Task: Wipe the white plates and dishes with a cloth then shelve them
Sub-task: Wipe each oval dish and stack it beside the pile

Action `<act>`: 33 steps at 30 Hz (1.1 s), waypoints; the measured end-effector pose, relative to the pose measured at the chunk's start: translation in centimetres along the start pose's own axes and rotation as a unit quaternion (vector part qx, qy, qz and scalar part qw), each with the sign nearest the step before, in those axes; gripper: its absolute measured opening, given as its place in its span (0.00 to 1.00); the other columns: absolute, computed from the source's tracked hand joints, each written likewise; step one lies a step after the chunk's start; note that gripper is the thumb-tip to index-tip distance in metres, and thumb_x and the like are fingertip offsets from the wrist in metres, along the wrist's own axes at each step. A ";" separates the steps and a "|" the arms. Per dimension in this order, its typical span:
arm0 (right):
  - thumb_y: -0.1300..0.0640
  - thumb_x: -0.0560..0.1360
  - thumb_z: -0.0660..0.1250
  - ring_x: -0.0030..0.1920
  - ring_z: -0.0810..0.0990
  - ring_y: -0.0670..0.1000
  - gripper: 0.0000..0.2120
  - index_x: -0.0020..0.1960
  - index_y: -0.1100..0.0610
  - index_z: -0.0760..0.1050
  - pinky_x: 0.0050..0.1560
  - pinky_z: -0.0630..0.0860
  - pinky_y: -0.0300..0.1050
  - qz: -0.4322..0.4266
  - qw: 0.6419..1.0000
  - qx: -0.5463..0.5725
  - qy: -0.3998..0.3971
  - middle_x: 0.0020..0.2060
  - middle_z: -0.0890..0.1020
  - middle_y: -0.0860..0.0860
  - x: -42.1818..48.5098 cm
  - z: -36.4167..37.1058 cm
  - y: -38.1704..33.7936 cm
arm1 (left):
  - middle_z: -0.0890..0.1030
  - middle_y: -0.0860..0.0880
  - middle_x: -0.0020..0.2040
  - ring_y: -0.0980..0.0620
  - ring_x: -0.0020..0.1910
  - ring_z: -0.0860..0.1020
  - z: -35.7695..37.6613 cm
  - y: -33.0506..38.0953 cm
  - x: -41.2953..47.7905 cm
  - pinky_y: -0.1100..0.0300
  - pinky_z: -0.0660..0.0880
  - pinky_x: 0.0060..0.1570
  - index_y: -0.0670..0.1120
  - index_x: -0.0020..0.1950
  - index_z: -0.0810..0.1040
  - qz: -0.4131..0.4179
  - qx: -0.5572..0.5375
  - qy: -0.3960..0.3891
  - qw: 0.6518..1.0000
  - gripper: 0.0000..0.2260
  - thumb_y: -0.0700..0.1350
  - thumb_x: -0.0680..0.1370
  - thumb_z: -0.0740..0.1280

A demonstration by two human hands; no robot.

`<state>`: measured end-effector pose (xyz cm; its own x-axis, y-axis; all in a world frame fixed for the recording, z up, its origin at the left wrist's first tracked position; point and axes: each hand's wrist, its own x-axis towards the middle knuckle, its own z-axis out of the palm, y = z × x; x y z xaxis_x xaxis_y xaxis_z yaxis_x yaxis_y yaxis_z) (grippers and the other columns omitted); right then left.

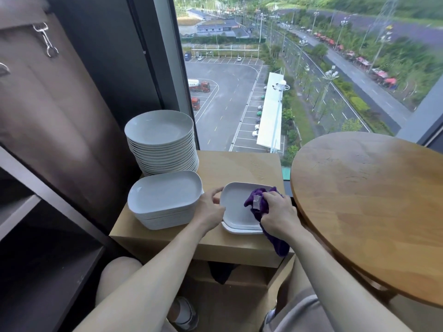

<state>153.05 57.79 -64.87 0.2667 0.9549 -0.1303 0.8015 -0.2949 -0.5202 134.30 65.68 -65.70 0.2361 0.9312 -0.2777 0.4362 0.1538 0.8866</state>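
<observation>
A white rectangular dish (pixel 236 207) lies on top of another one on the low wooden stand (pixel 239 166). My left hand (pixel 211 209) grips its left rim between thumb and fingers. My right hand (pixel 279 215) clutches a purple cloth (pixel 260 202) and presses it into the dish's right side; the cloth's tail hangs over the stand's front edge. To the left sits a stack of white rectangular dishes (pixel 165 200). Behind it rises a tall stack of round white plates (pixel 161 140).
A dark shelf unit (pixel 48 212) stands at the left beside a brown curtain (pixel 55 111). A round wooden table (pixel 369 202) crowds the right side, touching close to my right arm. A floor-to-ceiling window (pixel 287 68) lies straight ahead. My knees are under the stand.
</observation>
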 end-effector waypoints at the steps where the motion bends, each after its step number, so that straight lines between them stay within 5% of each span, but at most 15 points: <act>1: 0.61 0.74 0.64 0.60 0.69 0.58 0.10 0.53 0.50 0.72 0.59 0.69 0.56 -0.007 1.000 0.009 0.014 0.57 0.76 0.47 -0.1 -0.3 0.1 | 0.84 0.48 0.51 0.47 0.49 0.85 -0.1 0.3 -0.1 0.44 0.84 0.51 0.54 0.72 0.76 0.006 0.006 0.007 1.000 0.25 0.37 0.76 0.70; 7: 0.63 0.70 0.64 0.49 0.74 0.57 0.11 0.42 0.47 0.71 0.52 0.76 0.61 -0.054 0.985 0.125 0.109 0.42 0.75 0.40 -1.6 -0.2 -0.4 | 0.84 0.47 0.48 0.46 0.47 0.85 -2.2 1.9 -0.5 0.45 0.85 0.45 0.51 0.70 0.78 0.048 -0.003 0.050 0.998 0.25 0.35 0.75 0.67; 15: 0.63 0.68 0.63 0.52 0.76 0.56 0.18 0.49 0.42 0.77 0.54 0.75 0.56 -0.104 0.969 0.164 0.151 0.47 0.79 0.38 -3.2 2.3 -2.3 | 0.84 0.48 0.42 0.45 0.44 0.84 -9.4 2.9 -0.8 0.43 0.84 0.51 0.50 0.68 0.81 0.078 -0.040 0.132 0.987 0.24 0.32 0.76 0.65; 24: 0.63 0.70 0.65 0.52 0.75 0.56 0.19 0.54 0.42 0.79 0.53 0.76 0.58 -0.106 0.976 0.152 0.117 0.50 0.80 0.40 -3.4 5.1 -2.0 | 0.84 0.48 0.48 0.53 0.45 0.83 -16.8 0.9 -2.7 0.66 0.79 0.31 0.51 0.65 0.80 0.034 -0.115 0.172 0.978 0.26 0.25 0.77 0.60; 33: 0.65 0.70 0.64 0.50 0.75 0.55 0.19 0.52 0.43 0.79 0.50 0.76 0.57 -0.108 0.978 0.148 0.103 0.47 0.80 0.39 -2.8 5.7 -1.3 | 0.86 0.44 0.48 0.49 0.40 0.86 -20.4 -1.5 -1.6 0.46 0.85 0.50 0.47 0.62 0.83 -0.042 -0.120 0.210 0.969 0.20 0.29 0.77 0.63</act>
<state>148.16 55.68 -68.61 0.2347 0.9576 0.1672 0.6699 -0.0348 -0.7416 115.57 70.72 -59.09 -0.1882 0.9566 -0.2224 0.2121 0.2607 0.9418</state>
